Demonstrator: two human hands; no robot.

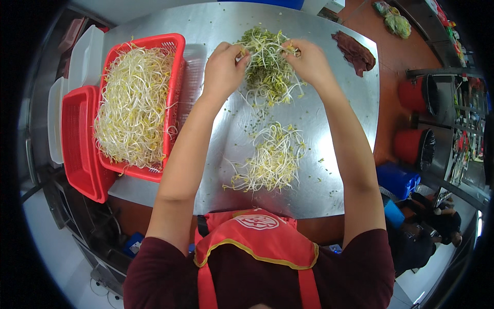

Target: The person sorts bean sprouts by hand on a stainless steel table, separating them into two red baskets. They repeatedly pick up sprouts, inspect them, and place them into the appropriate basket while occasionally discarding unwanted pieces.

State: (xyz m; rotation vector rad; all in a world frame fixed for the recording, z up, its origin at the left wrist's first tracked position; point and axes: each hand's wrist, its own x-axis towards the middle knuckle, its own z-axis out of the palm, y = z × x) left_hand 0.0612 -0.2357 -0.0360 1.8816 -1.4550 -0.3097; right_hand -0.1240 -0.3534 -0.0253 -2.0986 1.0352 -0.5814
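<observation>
Both of my hands are at a mound of green seed hulls point(259, 73) mixed with bean sprouts, towards the far side of the steel table. My left hand point(225, 66) pinches sprouts at the mound's left edge, and a yellow sprout head shows at its fingertips. On the opposite edge, my right hand point(308, 60) has sprouts between thumb and fingers. Pale sprouts lie across the mound between the two hands. Nearer to me, a loose heap of bean sprouts point(272, 162) rests on the metal. To the left, a red plastic basket point(178, 50) is heaped with bean sprouts point(135, 104).
Red plastic baskets point(79, 145) and translucent tubs point(87, 58) line the left edge. A dark red cloth point(354, 52) lies at the far right of the steel table point(239, 127). Lined red bins point(411, 143) stand on the floor beyond; a person point(449, 222) is at lower right.
</observation>
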